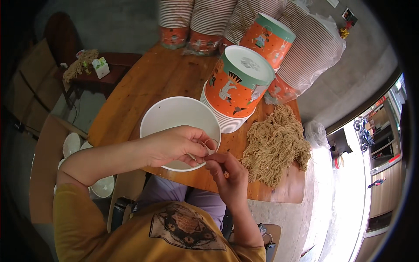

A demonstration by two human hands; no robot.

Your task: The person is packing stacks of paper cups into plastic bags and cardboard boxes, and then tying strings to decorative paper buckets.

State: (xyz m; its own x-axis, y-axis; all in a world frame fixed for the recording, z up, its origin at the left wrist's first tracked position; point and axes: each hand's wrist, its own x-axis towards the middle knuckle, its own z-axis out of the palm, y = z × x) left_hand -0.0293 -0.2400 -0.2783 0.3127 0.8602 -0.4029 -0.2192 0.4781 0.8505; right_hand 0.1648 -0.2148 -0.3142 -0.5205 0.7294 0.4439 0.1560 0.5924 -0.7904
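A large white paper bucket (pixel 168 113) stands in front of me at the table's near edge, its open mouth facing up. Over its near right rim my left hand (pixel 187 144) is closed, with the fingertips pinching a thin pale cord (pixel 212 140) that bends into a small loop. My right hand (pixel 229 174) meets it there, thumb and forefinger pressed together on the same cord. The fingers hide where the cord ends and whether it passes through the bucket's wall. To the right lies a loose heap of beige cords (pixel 277 146).
A stack of upturned orange buckets (pixel 235 89) stands just beyond the white one, with another orange bucket (pixel 270 41) behind. Plastic-wrapped bucket stacks (pixel 312 43) line the far side of the wooden table (pixel 144 83). At lower left, a cardboard box (pixel 43 174) holds several white buckets.
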